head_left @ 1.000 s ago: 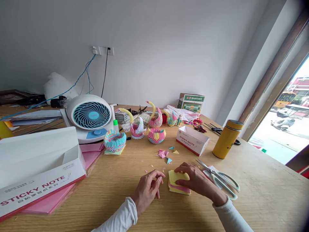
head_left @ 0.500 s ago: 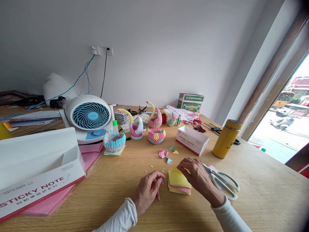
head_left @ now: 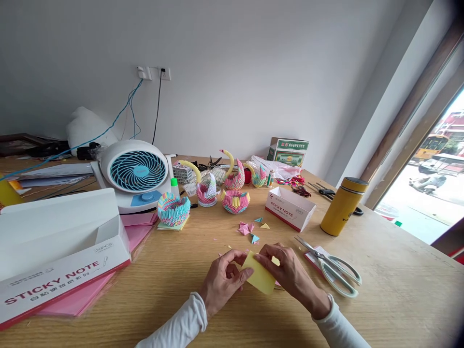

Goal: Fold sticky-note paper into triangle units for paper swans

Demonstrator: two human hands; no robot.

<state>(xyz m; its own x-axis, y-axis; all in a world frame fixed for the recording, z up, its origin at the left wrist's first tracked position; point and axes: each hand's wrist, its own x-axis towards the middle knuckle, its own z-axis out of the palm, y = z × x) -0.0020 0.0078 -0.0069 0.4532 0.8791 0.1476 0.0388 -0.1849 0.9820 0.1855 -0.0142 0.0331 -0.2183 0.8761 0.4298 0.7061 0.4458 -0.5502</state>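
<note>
A single yellow sticky note (head_left: 259,277) is lifted off the table, pinched from both sides. My left hand (head_left: 221,282) grips its left edge and my right hand (head_left: 290,273) holds its upper right part. The stack of sticky notes it came from lies mostly hidden under my right hand; a sliver of it (head_left: 276,261) shows. Small folded paper triangles (head_left: 248,229) in pink, blue and yellow lie just beyond my hands.
Scissors (head_left: 331,267) lie right of my hands, with a yellow flask (head_left: 342,206) and a small sticky-note box (head_left: 290,208) behind. A large sticky-note box (head_left: 58,251) on pink paper sits left. A desk fan (head_left: 135,174), a paper bowl (head_left: 173,210) and paper swans (head_left: 232,188) stand farther back.
My right hand peeled the top yellow note off the stack and lifted it leftward; my left hand came up and took hold of its other edge.
</note>
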